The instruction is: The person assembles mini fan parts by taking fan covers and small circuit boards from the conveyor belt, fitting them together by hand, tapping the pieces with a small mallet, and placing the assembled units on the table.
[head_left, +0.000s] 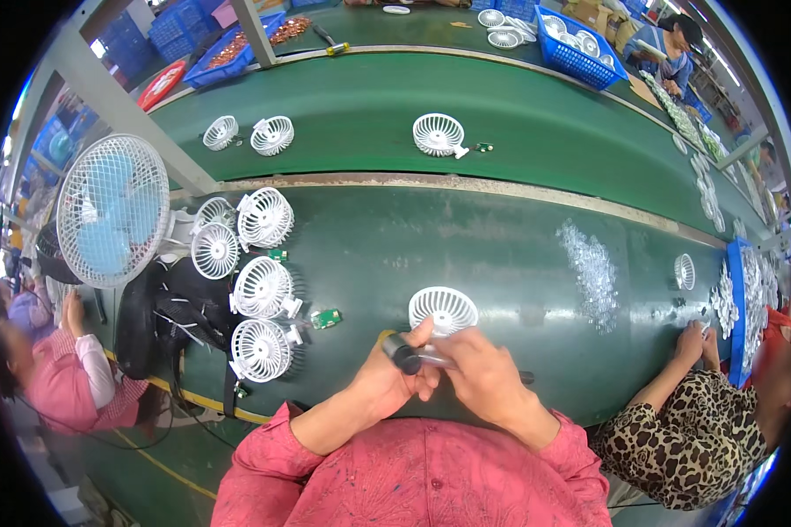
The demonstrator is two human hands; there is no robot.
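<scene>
Right in front of me a round, slatted white fan housing (pixel 443 307) stands just beyond my hands. My left hand (pixel 387 379) is curled with its thumb at the near edge of this housing; its lower part is hidden by my fingers. My right hand (pixel 490 376) is closed around the handle of a small mallet. The mallet's head (pixel 402 353), black-faced with yellow on its far end, lies over my left fingers. A dark end (pixel 526 378), apparently of the handle, sticks out right of my right hand.
More fan housings (pixel 262 350) and a green circuit board (pixel 326 319) lie left, near a black bag (pixel 141 325) and a desk fan (pixel 112 211). Small clear parts (pixel 589 274) are heaped right. Beyond runs a green belt (pixel 351 97) carrying housings. Co-workers sit either side.
</scene>
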